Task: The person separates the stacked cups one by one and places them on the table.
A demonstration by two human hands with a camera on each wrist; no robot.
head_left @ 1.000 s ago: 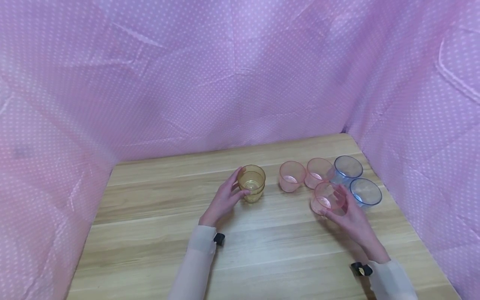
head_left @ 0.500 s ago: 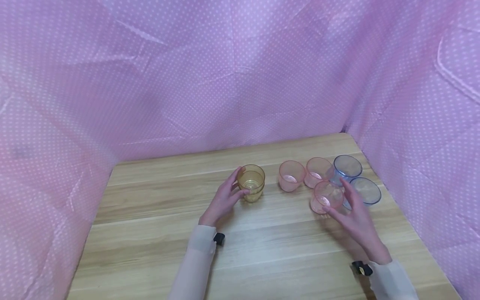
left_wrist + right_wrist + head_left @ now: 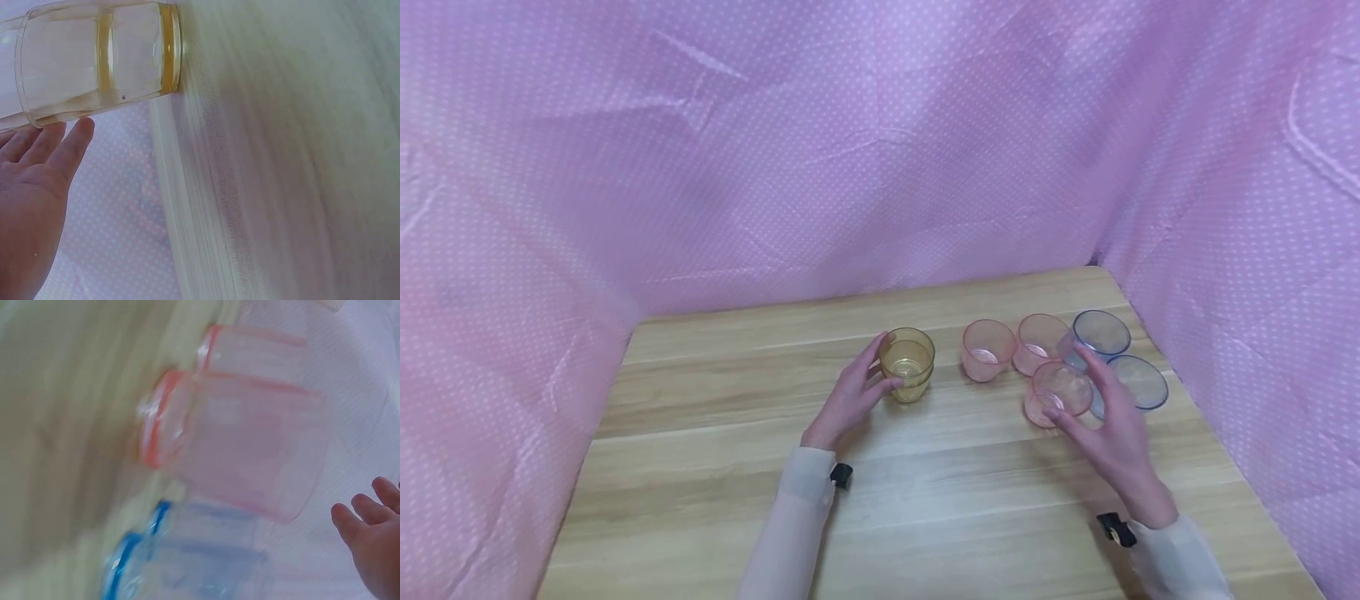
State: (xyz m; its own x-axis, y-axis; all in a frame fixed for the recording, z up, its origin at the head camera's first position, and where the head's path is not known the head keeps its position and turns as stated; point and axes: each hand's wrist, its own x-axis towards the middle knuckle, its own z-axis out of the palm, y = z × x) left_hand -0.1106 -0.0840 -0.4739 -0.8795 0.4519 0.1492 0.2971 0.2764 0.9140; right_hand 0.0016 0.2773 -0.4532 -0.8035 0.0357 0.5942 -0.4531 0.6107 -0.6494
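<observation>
Two amber clear cups (image 3: 912,367), one nested in the other, stand upright on the wooden table. My left hand (image 3: 848,396) holds them from the left, thumb at the near side and fingers round the far side. In the left wrist view the fingertips (image 3: 78,137) are right at the cup wall. My right hand (image 3: 1112,433) is spread beside the nearest pink cup (image 3: 1047,400), with thumb and fingers apart. The right wrist view shows that pink cup (image 3: 250,444) upright, and the fingers (image 3: 350,522) of my right hand away from its wall.
Two more pink cups (image 3: 987,354) stand side by side behind the nearest one. Two blue cups (image 3: 1101,333) stand at the right, one partly hidden by my right hand. Pink dotted cloth (image 3: 880,208) hangs round the table (image 3: 700,467).
My right hand has loosened from the nearest pink cup and moved slightly right, its fingers spreading. The cup stays in place. My left hand still holds the amber cups.
</observation>
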